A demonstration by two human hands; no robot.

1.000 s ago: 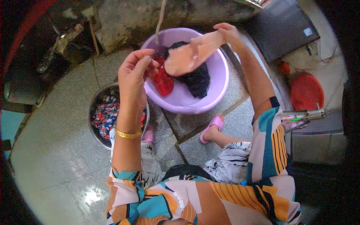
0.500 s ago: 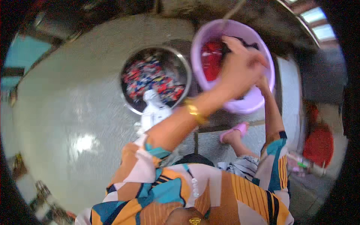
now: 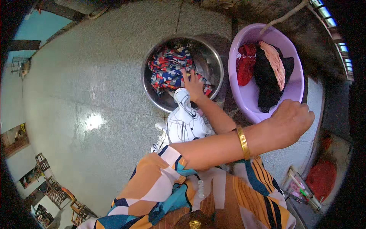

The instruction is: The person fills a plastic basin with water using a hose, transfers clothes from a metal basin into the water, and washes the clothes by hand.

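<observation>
My arms are crossed. My left hand (image 3: 291, 124), with a gold bangle (image 3: 243, 143) on its wrist, is closed beside the near rim of a purple tub (image 3: 239, 100); its palm side is hidden. In the tub lie a red cloth (image 3: 246, 65), a black garment (image 3: 267, 82) and a peach cloth (image 3: 275, 63) on top. Passing beneath the left forearm, my right arm reaches to a steel basin (image 3: 218, 63). There my right hand (image 3: 195, 87) rests, fingers apart, on a red, blue and white patterned cloth (image 3: 171, 66).
White fabric with black lines (image 3: 187, 124) runs from my lap to the basin's near rim. A stick (image 3: 284, 17) leans over the tub's far edge. At right are a red object (image 3: 322, 179) and a small rack (image 3: 301, 189). Wooden chairs (image 3: 57, 192) stand far left.
Both hands were at the tub. My right hand has crossed left into the steel basin; my left has moved off the tub's contents toward the near right. The view has shifted.
</observation>
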